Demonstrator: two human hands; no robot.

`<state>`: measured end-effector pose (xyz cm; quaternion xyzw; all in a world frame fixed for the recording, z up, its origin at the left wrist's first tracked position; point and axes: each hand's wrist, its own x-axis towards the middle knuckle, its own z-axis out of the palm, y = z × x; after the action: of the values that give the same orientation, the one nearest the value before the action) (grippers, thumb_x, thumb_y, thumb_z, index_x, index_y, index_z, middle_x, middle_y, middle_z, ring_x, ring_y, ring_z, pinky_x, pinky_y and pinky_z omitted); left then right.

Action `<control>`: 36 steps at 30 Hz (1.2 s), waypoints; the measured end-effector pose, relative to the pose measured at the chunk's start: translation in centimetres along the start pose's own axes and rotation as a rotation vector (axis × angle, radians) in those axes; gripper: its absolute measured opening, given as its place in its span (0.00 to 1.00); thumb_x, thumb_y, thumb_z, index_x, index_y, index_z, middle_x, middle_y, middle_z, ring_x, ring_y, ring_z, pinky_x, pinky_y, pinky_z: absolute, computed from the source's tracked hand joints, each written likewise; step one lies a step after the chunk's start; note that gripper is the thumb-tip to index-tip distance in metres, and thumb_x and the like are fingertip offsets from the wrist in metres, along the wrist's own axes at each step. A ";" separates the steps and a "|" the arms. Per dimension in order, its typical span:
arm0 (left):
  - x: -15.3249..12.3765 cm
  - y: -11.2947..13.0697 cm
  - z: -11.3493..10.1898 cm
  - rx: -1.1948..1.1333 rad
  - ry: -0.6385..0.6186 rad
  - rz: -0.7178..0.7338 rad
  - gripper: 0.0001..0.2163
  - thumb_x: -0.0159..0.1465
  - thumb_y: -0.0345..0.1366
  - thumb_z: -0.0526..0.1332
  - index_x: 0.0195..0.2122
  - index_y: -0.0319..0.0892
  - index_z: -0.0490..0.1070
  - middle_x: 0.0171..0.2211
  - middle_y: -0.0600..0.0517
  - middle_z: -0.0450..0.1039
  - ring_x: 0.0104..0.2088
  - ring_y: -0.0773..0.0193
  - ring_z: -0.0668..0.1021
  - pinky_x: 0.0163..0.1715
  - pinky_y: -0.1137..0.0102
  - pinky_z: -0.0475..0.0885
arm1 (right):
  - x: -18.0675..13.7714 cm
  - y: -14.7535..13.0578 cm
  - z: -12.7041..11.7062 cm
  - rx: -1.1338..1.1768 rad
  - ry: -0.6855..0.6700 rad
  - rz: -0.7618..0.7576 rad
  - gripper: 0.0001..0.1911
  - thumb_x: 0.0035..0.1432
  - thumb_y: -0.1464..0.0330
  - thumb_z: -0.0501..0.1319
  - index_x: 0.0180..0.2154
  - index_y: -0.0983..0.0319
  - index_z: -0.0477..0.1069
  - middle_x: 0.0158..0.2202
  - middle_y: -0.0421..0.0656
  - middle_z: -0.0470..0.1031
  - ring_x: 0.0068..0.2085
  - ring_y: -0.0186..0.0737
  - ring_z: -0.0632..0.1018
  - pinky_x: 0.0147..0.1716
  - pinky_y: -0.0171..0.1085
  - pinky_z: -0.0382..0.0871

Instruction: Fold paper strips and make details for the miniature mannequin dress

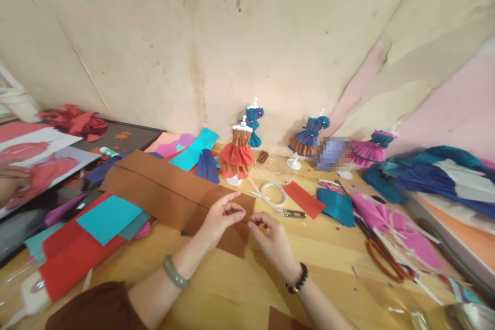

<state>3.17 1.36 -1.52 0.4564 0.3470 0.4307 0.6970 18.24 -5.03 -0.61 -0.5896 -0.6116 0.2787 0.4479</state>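
A long strip of brown paper (162, 185) lies folded lengthwise across the wooden table (232, 289). My left hand (222, 216) pinches its near right end, fingers closed on the fold. My right hand (273, 240) pinches the same end from the right, fingertips almost touching the left ones. A green bangle sits on my left wrist, a dark bead bracelet on my right.
Red (73, 252) and teal (108, 218) paper sheets lie at the left. Small thread snips (292, 213), a white cord loop (273, 193) and a red strip (303, 199) lie just beyond my hands. Mini mannequins in paper dresses (237, 154) stand by the wall. Orange-handled scissors (382, 258) lie right.
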 end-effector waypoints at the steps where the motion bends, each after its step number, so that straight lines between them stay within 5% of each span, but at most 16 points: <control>1: 0.0 0.1 0.0 0.010 0.003 -0.003 0.29 0.48 0.32 0.69 0.52 0.40 0.65 0.28 0.54 0.74 0.30 0.68 0.74 0.36 0.71 0.67 | 0.0 -0.1 0.0 -0.006 0.005 0.002 0.06 0.53 0.68 0.56 0.29 0.61 0.71 0.28 0.42 0.75 0.31 0.39 0.74 0.32 0.35 0.65; 10: -0.6 1.1 0.6 0.317 -0.091 0.088 0.27 0.50 0.35 0.68 0.52 0.38 0.65 0.28 0.52 0.75 0.32 0.64 0.76 0.37 0.69 0.68 | -0.3 -0.1 -0.4 -0.149 -0.085 0.027 0.06 0.48 0.73 0.54 0.28 0.62 0.68 0.25 0.40 0.72 0.28 0.37 0.73 0.29 0.33 0.64; 16: -0.1 0.4 0.0 0.325 0.024 0.141 0.23 0.56 0.39 0.62 0.52 0.39 0.63 0.37 0.47 0.76 0.36 0.61 0.77 0.39 0.67 0.69 | -0.5 0.9 -1.6 -0.248 -0.030 0.044 0.06 0.51 0.70 0.54 0.27 0.61 0.69 0.25 0.41 0.73 0.27 0.39 0.73 0.29 0.35 0.64; 26: -0.5 -0.2 0.7 0.353 -0.194 0.091 0.13 0.56 0.42 0.62 0.34 0.37 0.75 0.30 0.47 0.77 0.31 0.61 0.75 0.35 0.68 0.68 | 0.6 -0.6 0.0 -0.199 0.108 0.018 0.05 0.53 0.69 0.57 0.31 0.62 0.70 0.29 0.44 0.75 0.31 0.41 0.75 0.33 0.38 0.66; 36: -0.3 0.4 0.3 0.392 -0.057 0.122 0.14 0.54 0.45 0.62 0.22 0.37 0.73 0.19 0.54 0.69 0.25 0.65 0.70 0.27 0.73 0.63 | 1.0 -0.9 0.9 -0.158 0.065 -0.071 0.06 0.53 0.70 0.58 0.35 0.62 0.70 0.31 0.44 0.76 0.31 0.40 0.75 0.33 0.39 0.68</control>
<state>3.23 1.09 -0.97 0.6154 0.3759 0.3833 0.5771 17.09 -3.98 -0.04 -0.6098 -0.6373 0.1943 0.4291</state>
